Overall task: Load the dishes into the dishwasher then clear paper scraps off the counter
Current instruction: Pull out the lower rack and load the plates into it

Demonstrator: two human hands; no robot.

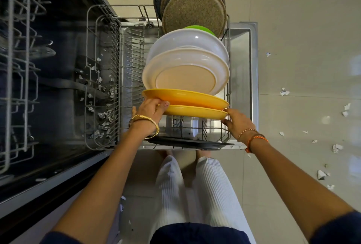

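The lower dishwasher rack is pulled out over the open door. Upright in it stand several speckled plates, a green plate, two white plates and two yellow plates. My left hand grips the left rims of the yellow plates, thumb on the nearer yellow plate. My right hand holds that nearer plate's right rim. A black plate stands at the rack's front edge.
Paper scraps lie in the rack's left section and more scraps dot the tiled floor at right. The open dishwasher cavity with its upper rack is at left. My legs stand just in front of the rack.
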